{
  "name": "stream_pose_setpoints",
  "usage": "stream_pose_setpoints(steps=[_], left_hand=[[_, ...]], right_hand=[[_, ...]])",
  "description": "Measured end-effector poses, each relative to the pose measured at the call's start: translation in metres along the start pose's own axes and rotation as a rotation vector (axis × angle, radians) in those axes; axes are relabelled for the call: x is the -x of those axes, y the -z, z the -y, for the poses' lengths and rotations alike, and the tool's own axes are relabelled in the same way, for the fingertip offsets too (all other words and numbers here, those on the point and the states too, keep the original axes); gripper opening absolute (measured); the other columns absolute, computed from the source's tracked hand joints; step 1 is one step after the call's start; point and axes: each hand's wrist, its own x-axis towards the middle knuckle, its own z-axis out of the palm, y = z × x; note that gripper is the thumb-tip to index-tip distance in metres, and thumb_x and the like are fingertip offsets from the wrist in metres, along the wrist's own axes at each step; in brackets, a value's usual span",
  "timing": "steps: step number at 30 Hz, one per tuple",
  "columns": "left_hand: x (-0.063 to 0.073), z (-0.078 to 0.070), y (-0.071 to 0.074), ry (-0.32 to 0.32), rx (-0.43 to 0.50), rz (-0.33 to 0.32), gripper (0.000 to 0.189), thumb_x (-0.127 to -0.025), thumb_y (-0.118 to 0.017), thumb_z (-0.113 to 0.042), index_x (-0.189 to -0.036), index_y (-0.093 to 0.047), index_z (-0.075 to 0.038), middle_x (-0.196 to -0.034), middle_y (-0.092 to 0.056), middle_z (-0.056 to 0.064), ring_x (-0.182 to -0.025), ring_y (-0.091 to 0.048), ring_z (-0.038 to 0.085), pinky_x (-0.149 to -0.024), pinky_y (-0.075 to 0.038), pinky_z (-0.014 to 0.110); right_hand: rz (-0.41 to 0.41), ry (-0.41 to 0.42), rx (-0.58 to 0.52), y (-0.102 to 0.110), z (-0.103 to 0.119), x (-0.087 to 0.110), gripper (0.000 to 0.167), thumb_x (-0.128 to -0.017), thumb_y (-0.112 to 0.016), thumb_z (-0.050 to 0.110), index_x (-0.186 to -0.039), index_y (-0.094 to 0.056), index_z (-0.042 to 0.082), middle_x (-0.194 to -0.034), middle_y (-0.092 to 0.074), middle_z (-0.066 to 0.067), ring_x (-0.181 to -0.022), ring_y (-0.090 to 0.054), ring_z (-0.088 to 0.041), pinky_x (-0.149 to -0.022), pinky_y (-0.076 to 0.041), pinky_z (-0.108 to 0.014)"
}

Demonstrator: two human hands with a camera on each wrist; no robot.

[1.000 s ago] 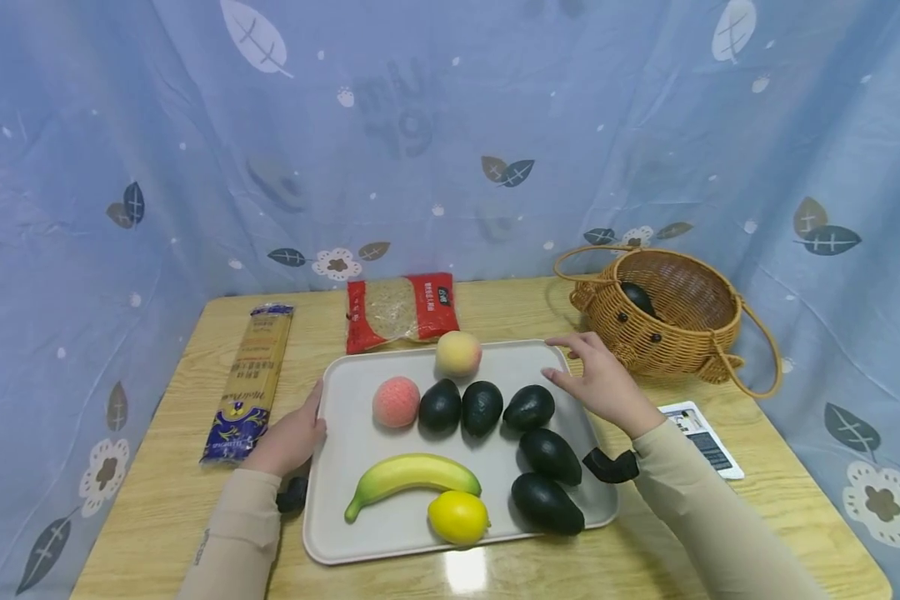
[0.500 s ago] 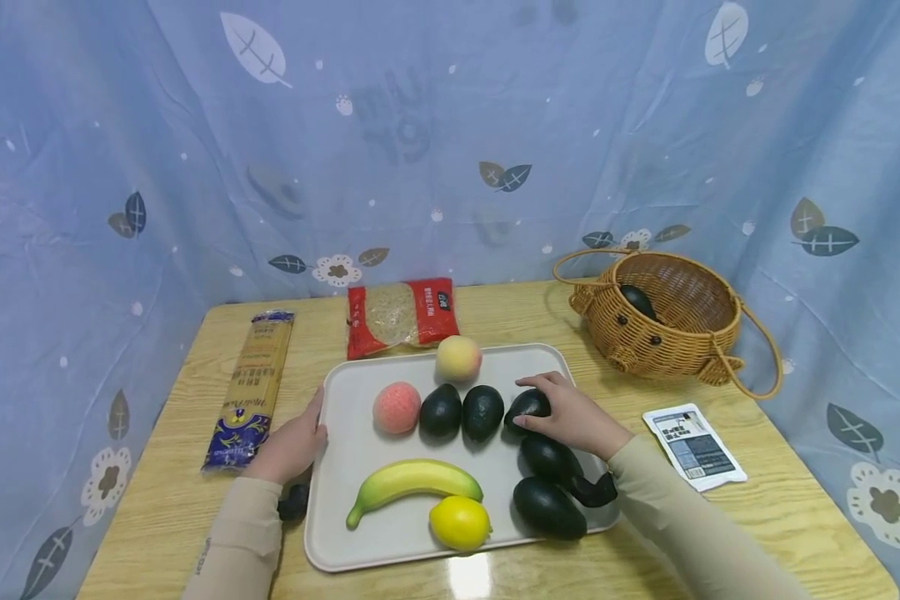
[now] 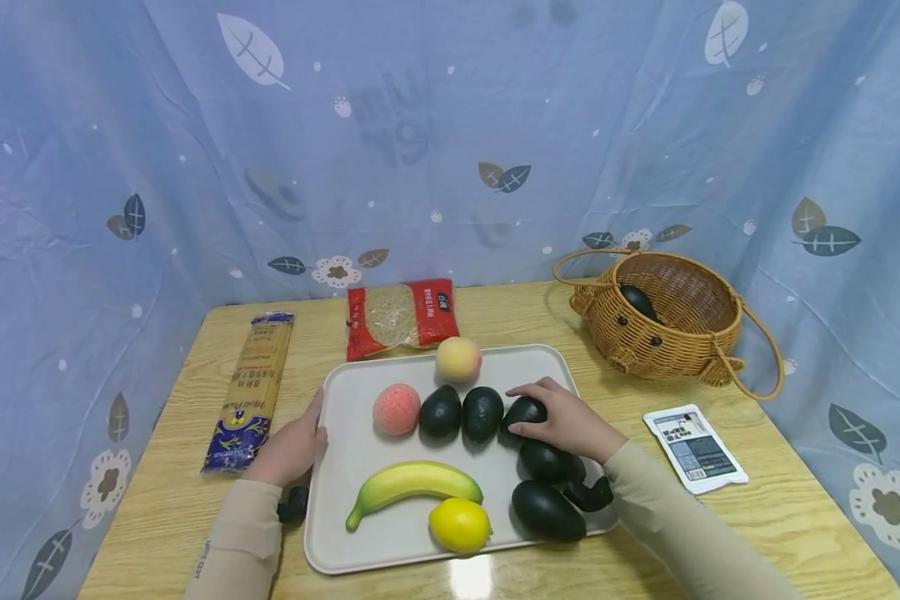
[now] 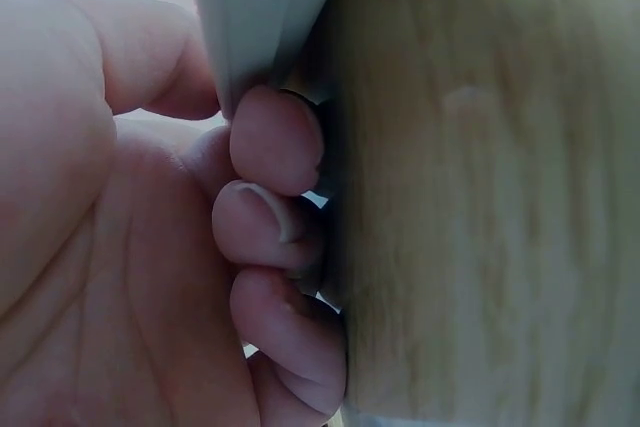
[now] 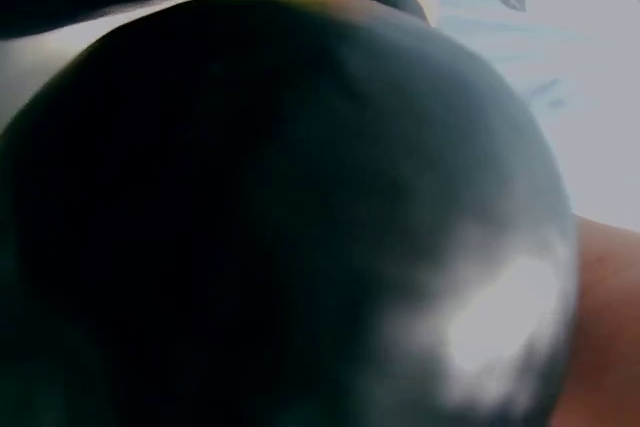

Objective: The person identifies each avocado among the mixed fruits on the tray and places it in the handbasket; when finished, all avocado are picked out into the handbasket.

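- Nearest, a yellow lemon (image 3: pixel 460 526) lies at 6 o'clock on the pale tray (image 3: pixel 375 558), which sits on the wood-grain table (image 3: pixel 150 500).
- Just beyond it, at about 8 o'clock, rests a yellow banana (image 3: pixel 412 483), greenish toward its stem end.
- Two dark avocados sit on the tray's right side: a lower avocado (image 3: pixel 547 511) at 4 o'clock and a middle avocado (image 3: pixel 546 458) at 3.
- At 9 o'clock, the person's left hand (image 3: pixel 288 450) grips the tray's edge; its wrist view shows curled fingers there.
- Out at 3 o'clock, beyond the tray, lies a white packet (image 3: pixel 696 448).
- At 2 o'clock on the tray, the right hand (image 3: pixel 570 422) holds the gripped avocado (image 3: pixel 527 412) between thumb and fingers; the same dark fruit fills most of the right wrist view.
- Left of that fruit, two more avocados (image 3: pixel 483 414) stand side by side, with a pink peach (image 3: pixel 397 409) at 10 o'clock.
- A long pasta bag (image 3: pixel 255 375) lies between 9 and 10 o'clock.
- Around 12 o'clock, a yellow peach (image 3: pixel 458 360) sits at the far rim.
- Farther off, a wicker basket (image 3: pixel 667 350) at 2 o'clock contains a dark fruit (image 3: pixel 637 300); a red packet (image 3: pixel 435 312) lies at 11.
- Behind everything hangs a blue curtain (image 3: pixel 435 108).
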Motion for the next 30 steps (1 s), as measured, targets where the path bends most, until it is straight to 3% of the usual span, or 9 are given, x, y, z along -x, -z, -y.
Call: stream_pose_setpoints(steps=[5, 11, 20, 26, 30], left_hand=[[0.002, 0.0, 0.0, 0.004, -0.005, -0.002, 0.068, -0.111, -0.039, -0.017, -0.166, -0.005, 0.001, -0.155, -0.043, 0.033, -0.119, -0.065, 0.044, -0.105, -0.047, 0.062], [0.003, 0.0, 0.001, 0.012, 0.001, 0.001, 0.068, -0.111, -0.039, -0.017, -0.166, -0.005, 0.001, -0.156, -0.041, 0.033, -0.122, -0.063, 0.046, -0.107, -0.045, 0.063], [-0.001, 0.002, 0.0, 0.002, 0.007, 0.001, 0.068, -0.111, -0.038, -0.018, -0.167, -0.004, -0.001, -0.156, -0.041, 0.033, -0.124, -0.062, 0.046, -0.108, -0.044, 0.063], [-0.001, 0.002, -0.002, 0.009, 0.014, -0.002, 0.067, -0.11, -0.038, -0.017, -0.167, -0.004, -0.001, -0.159, -0.038, 0.031, -0.129, -0.058, 0.047, -0.111, -0.041, 0.063], [-0.001, 0.001, -0.002, 0.006, 0.011, -0.001, 0.067, -0.11, -0.037, -0.016, -0.166, -0.004, 0.001, -0.158, -0.038, 0.032, -0.131, -0.056, 0.049, -0.111, -0.041, 0.063]], right_hand=[[-0.042, 0.007, 0.006, 0.004, -0.002, -0.001, 0.042, -0.09, -0.085, 0.029, -0.125, -0.074, 0.01, -0.114, -0.059, -0.011, -0.102, -0.063, -0.029, -0.094, -0.054, -0.052], [-0.11, -0.061, -0.02, 0.022, -0.001, -0.005, 0.045, -0.092, -0.083, 0.03, -0.13, -0.071, 0.009, -0.121, -0.056, -0.017, -0.101, -0.065, -0.032, -0.09, -0.056, -0.052], [-0.252, -0.117, -0.011, 0.076, -0.005, -0.005, 0.051, -0.097, -0.078, 0.036, -0.14, -0.066, 0.01, -0.129, -0.05, -0.02, -0.106, -0.059, -0.038, -0.087, -0.053, -0.052], [-0.42, -0.136, -0.021, 0.112, -0.01, -0.007, 0.054, -0.1, -0.075, 0.033, -0.144, -0.061, 0.007, -0.135, -0.044, -0.028, -0.112, -0.051, -0.047, -0.089, -0.047, -0.06], [-0.529, -0.202, -0.018, 0.133, -0.02, -0.007, 0.057, -0.101, -0.072, 0.033, -0.148, -0.057, 0.004, -0.143, -0.037, -0.033, -0.117, -0.047, -0.052, -0.092, -0.046, -0.065]])
